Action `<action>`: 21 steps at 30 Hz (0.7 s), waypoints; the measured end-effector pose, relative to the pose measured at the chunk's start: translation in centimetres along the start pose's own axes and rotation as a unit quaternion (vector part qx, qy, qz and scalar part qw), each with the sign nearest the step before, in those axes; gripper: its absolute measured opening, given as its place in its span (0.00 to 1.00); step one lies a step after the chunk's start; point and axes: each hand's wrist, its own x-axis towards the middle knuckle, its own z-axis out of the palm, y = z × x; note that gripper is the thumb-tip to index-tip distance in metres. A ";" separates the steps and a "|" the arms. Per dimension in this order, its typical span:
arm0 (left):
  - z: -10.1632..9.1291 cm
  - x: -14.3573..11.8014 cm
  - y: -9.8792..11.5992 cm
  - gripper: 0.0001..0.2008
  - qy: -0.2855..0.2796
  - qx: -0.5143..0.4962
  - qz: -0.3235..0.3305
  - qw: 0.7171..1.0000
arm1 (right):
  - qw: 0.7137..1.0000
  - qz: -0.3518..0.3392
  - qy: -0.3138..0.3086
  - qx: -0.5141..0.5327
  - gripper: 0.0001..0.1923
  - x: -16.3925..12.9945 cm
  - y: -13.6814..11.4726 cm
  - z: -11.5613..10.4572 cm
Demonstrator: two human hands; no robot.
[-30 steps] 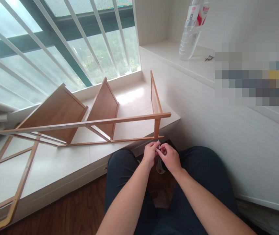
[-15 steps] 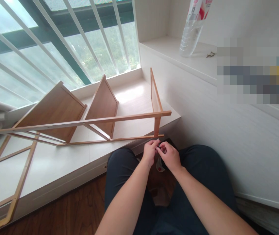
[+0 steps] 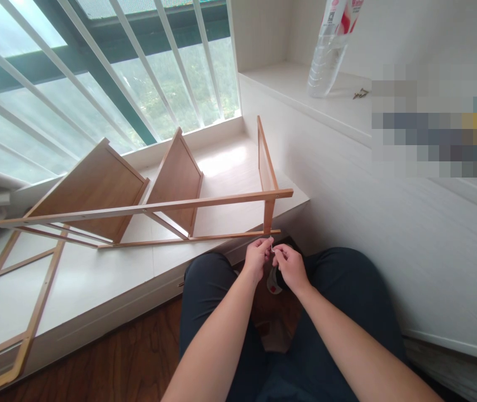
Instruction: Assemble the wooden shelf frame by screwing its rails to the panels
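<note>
Just below the near corner of the wooden rack [image 3: 158, 209], over the gap between the person's knees, both hands meet — the left hand [image 3: 256, 258] and the right hand [image 3: 289, 266] are each pinched shut, fingertips together, on a small pale metal piece [image 3: 272, 242] held between them. The piece is tiny and mostly covered by the fingers; it looks like a screw or a small key, cannot tell which. It sits just under the rack's lower rail, near it but apart as far as can be seen. The rack lies on its side on the white window ledge [image 3: 96, 285], three brown panels standing up from thin rails; its left end runs out of view, and a second frame lying flat there is cut off at the edge. Under the hands, a small round object with a red mark [image 3: 272, 283] is half hidden by the right hand — unclear what it is. On the upper shelf [image 3: 289, 92] stands a clear plastic bottle [image 3: 329, 53], top cut off by the frame, with a few small screws [image 3: 361, 93] beside it, too small to count. The area to the right is blurred out.
</note>
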 end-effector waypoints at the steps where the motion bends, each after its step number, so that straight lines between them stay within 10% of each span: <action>1: 0.0 0.1 -0.1 0.25 -0.002 0.002 0.000 1.000 | 1.000 0.012 -0.004 0.018 0.16 0.1 0.2 0.1; 21: -0.1 0.0 -0.4 0.25 -0.008 0.008 -0.008 1.000 | 0.999 0.012 0.008 0.036 0.18 0.1 0.5 0.1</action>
